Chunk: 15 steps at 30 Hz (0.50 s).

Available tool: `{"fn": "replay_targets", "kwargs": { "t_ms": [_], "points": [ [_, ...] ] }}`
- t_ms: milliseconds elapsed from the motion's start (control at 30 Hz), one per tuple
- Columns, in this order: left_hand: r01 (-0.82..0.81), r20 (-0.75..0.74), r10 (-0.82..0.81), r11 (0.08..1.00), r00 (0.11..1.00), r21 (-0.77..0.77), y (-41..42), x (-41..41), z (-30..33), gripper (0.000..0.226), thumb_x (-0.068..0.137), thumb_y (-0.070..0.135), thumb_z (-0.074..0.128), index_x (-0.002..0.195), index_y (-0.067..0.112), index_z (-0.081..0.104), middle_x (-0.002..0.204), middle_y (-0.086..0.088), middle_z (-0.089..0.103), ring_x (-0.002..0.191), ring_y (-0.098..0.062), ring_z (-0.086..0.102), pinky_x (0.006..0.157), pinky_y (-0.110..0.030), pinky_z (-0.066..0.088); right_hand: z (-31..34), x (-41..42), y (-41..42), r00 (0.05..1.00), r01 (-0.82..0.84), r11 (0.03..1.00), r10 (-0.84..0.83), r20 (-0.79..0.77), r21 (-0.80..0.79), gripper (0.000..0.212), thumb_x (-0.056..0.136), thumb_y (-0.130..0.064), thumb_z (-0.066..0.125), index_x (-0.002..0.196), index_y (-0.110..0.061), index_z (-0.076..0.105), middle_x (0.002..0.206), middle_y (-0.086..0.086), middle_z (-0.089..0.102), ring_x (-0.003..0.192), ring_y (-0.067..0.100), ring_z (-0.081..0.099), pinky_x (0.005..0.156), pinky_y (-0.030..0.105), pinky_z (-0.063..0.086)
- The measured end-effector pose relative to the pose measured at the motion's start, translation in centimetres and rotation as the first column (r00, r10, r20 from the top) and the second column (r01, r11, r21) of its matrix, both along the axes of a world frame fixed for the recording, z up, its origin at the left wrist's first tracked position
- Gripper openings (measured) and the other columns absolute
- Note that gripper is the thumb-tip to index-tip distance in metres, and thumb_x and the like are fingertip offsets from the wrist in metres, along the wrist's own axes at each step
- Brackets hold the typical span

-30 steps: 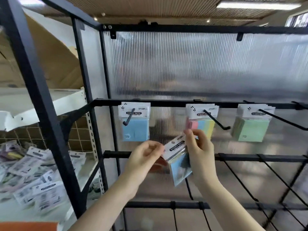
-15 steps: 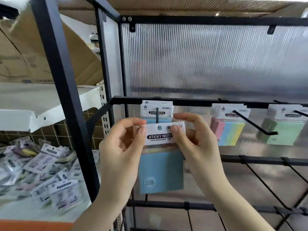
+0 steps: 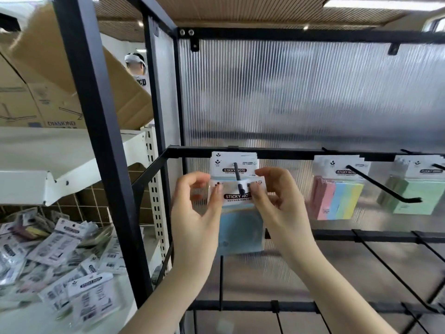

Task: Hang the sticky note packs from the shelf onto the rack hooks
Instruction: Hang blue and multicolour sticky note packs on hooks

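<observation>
L hand (image 3: pixel 195 213) & R hand (image 3: pixel 277 208) are pinching blue sticky note pack (image 3: pixel 240 225) at hook (image 3: pixel 238 179) tip, 12 o'clock of wrists.

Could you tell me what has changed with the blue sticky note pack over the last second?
Both hands carried the blue pack up and left from in front of the middle hook to the leftmost hook, turning it upright; its header now sits over the hook tip. The left hand and right hand still pinch the header. The packs already hanging, the multicolour pack and the green pack stayed put.
</observation>
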<state>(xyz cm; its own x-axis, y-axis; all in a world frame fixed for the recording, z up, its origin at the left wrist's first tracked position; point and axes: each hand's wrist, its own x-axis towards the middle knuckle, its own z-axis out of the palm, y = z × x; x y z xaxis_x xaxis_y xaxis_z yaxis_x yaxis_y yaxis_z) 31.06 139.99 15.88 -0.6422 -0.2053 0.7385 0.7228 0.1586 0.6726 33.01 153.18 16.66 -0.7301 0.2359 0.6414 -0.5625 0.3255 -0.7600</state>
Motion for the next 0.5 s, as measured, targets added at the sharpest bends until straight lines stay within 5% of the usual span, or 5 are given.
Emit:
{"fn": "replay_targets", "kwargs": {
  "t_ms": [67,267,367,500],
  "points": [
    [-0.095,-0.057,0.093,0.995,0.994,-0.028,0.3,-1.0,-0.5,0.017,0.089,0.025,0.060,0.102,0.016,0.055,0.098,0.017,0.054,0.096,0.005,0.051,0.087,-0.007,0.037,-0.4,-0.9,0.3,0.999,0.000,1.000,0.000,0.034,-0.007,0.022,0.085,-0.046,0.058,0.104,-0.036,0.052,0.094,-0.011,0.063,0.087,0.007,0.064,0.075,0.020,0.052],
    [-0.207,-0.079,0.200,0.974,0.977,-0.093,1.5,-4.1,-2.0,0.014,0.084,0.008,0.063,0.097,0.002,0.058,0.097,-0.003,0.055,0.095,-0.020,0.053,0.087,-0.013,0.039,-2.6,-3.7,1.4,0.988,0.107,0.993,-0.113,0.109,0.058,0.028,0.089,-0.019,0.063,0.105,-0.034,0.045,0.109,-0.007,0.055,0.107,0.012,0.055,0.092,0.039,0.050],
    [-0.162,-0.024,0.160,0.979,0.987,-0.122,2.0,-5.2,-3.0,0.018,0.084,0.001,0.066,0.100,0.003,0.059,0.099,-0.004,0.056,0.094,-0.018,0.056,0.085,-0.019,0.045,-3.5,-4.9,1.7,0.973,0.128,0.988,-0.141,0.183,0.085,0.030,0.090,-0.017,0.063,0.109,-0.028,0.043,0.109,-0.001,0.053,0.103,0.016,0.055,0.084,0.026,0.049],
    [-0.110,0.075,0.124,0.979,0.989,-0.174,2.3,-6.2,-4.3,0.028,0.088,0.004,0.063,0.115,0.010,0.057,0.112,-0.004,0.059,0.100,-0.017,0.059,0.078,-0.021,0.047,-3.8,-5.9,1.8,0.954,0.098,0.994,-0.106,0.281,0.043,0.026,0.092,-0.021,0.062,0.111,-0.018,0.044,0.101,-0.006,0.057,0.089,0.000,0.057,0.065,0.009,0.047]
  ]
}}
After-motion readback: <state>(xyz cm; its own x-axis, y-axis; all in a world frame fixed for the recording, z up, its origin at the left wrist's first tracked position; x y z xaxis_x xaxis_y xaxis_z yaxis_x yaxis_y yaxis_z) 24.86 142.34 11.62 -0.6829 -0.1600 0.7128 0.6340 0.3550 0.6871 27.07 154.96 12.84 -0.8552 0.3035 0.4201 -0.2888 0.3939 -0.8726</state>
